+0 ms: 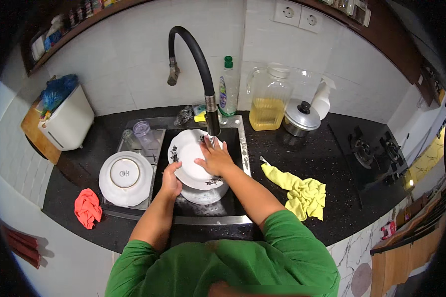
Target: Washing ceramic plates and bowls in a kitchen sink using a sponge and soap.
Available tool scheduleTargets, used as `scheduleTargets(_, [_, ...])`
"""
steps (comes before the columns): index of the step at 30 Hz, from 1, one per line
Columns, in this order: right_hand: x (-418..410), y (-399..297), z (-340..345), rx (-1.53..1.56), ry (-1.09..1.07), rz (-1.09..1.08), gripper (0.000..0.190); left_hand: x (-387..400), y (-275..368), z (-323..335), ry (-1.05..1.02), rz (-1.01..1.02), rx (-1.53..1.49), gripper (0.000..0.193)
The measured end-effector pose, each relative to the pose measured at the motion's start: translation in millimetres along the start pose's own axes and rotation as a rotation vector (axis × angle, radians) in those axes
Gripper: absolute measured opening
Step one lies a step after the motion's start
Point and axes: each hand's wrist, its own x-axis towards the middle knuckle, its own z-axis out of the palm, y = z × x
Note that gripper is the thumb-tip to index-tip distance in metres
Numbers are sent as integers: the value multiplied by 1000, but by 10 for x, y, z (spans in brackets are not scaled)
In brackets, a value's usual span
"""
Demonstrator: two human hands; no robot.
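Note:
A white plate with a scalloped rim and dark floral sprigs point(187, 169) is held face up over the black sink point(232, 139). My left hand point(171, 180) grips its left edge, thumb on the upper face. Spread flat across the plate's right side, my right hand point(216, 157) touches the surface with fingers apart. Water runs onto it from the black flexible faucet point(212, 111) just above the fingertips. Below, partly covered, another white dish point(206, 196) sits in the sink. Left of the basin, an upside-down white plate point(107, 183) rests on the drainboard.
Two clear tumblers point(143, 130) stand behind the upturned plate. A red cloth point(88, 208) lies left, a yellow cloth point(306, 193) right. Dish soap point(228, 91), a jug of yellow liquid point(269, 111) and a lidded pot point(301, 118) line the back. A gas hob point(371, 159) is far right.

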Motion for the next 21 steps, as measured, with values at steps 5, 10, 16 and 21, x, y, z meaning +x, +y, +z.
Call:
scheduleTargets(5, [-3, -79, 140, 135, 10, -366, 62, -64, -35, 155, -65, 73, -37, 39])
scheduleTargets(10, [44, 95, 3, 5, -22, -15, 60, -80, -57, 94, -73, 177, 31, 42])
scheduleTargets(16, [112, 387, -112, 436, -5, 428, 83, -23, -64, 30, -25, 210, 8, 42])
scheduleTargets(21, [131, 790, -133, 1167, 64, 484, 48, 16, -55, 128, -47, 126, -77, 40])
